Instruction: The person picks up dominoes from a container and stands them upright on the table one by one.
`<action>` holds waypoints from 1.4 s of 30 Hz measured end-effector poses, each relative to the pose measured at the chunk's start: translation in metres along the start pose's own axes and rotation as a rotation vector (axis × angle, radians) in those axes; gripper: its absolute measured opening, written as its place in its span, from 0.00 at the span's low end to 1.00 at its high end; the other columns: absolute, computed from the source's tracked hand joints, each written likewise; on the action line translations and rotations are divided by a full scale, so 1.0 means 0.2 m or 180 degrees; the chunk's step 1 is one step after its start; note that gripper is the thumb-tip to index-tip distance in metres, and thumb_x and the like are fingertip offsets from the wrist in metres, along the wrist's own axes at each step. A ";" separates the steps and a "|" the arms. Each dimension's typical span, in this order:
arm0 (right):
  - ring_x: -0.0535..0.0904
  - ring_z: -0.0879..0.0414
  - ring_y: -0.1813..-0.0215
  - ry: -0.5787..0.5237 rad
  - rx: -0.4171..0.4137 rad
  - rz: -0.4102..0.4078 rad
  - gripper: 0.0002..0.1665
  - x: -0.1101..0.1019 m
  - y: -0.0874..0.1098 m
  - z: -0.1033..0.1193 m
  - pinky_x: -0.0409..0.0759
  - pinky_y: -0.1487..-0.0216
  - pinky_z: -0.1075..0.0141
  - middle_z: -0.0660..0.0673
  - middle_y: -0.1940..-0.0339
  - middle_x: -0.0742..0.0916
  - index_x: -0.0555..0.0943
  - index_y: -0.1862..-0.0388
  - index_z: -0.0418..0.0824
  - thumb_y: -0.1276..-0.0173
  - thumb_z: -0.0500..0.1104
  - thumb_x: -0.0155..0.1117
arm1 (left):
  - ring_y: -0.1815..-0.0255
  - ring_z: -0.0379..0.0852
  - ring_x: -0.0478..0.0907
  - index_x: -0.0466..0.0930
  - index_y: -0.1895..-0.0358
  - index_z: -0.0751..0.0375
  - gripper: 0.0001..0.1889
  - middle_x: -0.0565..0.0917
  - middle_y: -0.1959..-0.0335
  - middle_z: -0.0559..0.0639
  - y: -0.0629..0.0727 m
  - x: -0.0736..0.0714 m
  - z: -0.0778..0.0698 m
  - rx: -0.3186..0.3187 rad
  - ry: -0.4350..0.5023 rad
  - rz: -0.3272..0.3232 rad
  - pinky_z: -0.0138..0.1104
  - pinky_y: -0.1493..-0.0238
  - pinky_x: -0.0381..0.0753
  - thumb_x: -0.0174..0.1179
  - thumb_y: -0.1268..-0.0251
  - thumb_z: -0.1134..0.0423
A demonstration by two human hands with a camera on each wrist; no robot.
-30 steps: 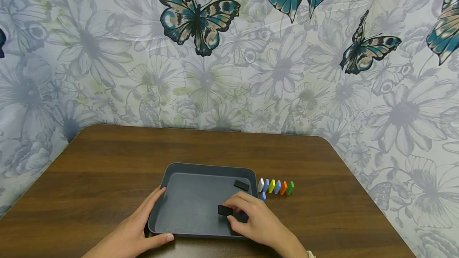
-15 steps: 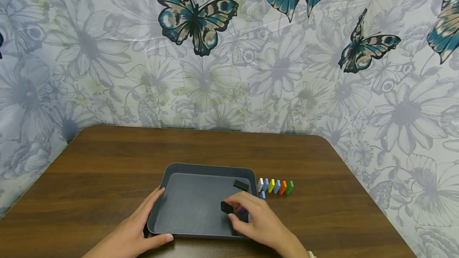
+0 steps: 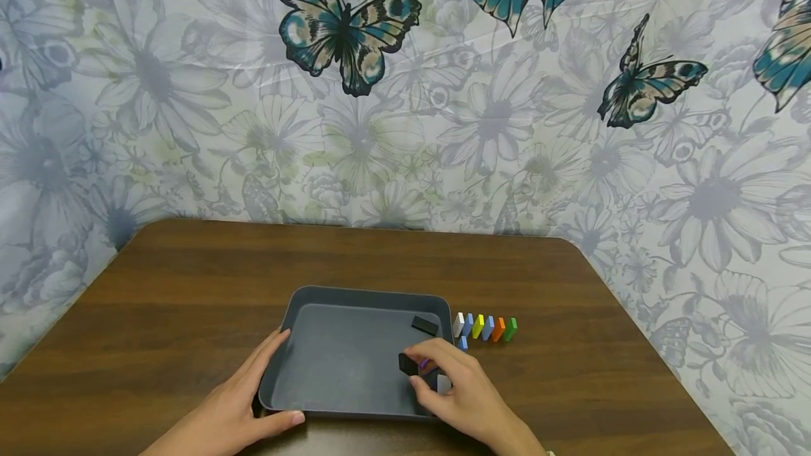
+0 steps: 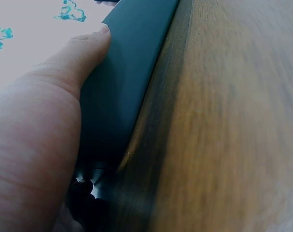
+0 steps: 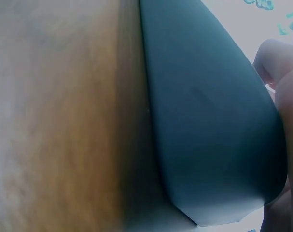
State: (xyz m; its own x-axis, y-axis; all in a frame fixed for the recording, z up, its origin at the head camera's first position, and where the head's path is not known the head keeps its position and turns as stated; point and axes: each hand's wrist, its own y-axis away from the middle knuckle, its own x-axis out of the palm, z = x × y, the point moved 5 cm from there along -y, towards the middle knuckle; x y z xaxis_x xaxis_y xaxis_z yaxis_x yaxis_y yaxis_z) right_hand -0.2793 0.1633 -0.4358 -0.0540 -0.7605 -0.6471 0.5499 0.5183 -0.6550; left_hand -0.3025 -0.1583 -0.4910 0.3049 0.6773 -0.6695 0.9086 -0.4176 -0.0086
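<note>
A dark grey baking tray [image 3: 345, 357] lies on the wooden table. My left hand [image 3: 231, 400] spans its near left corner, with fairly straight fingers along the left side and the thumb at the front wall. That thumb [image 4: 86, 53] lies against the tray wall in the left wrist view. Over the tray's right part, my right hand [image 3: 459, 385] pinches a small black domino [image 3: 408, 364] between thumb and fingers. Something purple shows between those fingers. A second black domino [image 3: 425, 325] lies flat near the tray's far right corner. The right wrist view shows mostly the tray's outer wall [image 5: 214, 111].
Just right of the tray stands a row of coloured dominoes [image 3: 478, 326]: white, blue, yellow, orange and green. One more blue domino [image 3: 463, 343] is nearer the right hand. A pale piece [image 3: 444, 383] shows behind the right thumb. Behind the table [image 3: 190, 287] hangs a butterfly-print cloth [image 3: 494, 125].
The black domino in my right hand has turned and shifted slightly right and away from me. More of the pale piece shows by the thumb. My left hand stays on the tray corner.
</note>
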 end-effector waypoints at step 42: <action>0.86 0.56 0.59 0.0087 0.0246 -0.0336 0.36 -0.15 0.06 -0.04 0.84 0.55 0.71 0.44 0.54 0.85 0.77 0.39 0.33 0.48 0.22 0.75 | 0.23 0.77 0.58 0.43 0.15 0.42 0.57 0.48 0.16 0.65 0.00 0.00 0.00 0.0049 0.0061 0.0017 0.67 0.44 0.75 0.70 0.41 0.34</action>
State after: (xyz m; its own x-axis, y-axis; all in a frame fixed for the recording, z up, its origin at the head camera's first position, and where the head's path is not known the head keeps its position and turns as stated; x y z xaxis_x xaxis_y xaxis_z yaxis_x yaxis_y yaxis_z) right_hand -0.2769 0.1949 -0.4274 -0.1369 -0.7977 -0.5873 0.6024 0.4036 -0.6887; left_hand -0.3029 -0.1591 -0.4915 0.3152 0.6865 -0.6553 0.9026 -0.4302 -0.0166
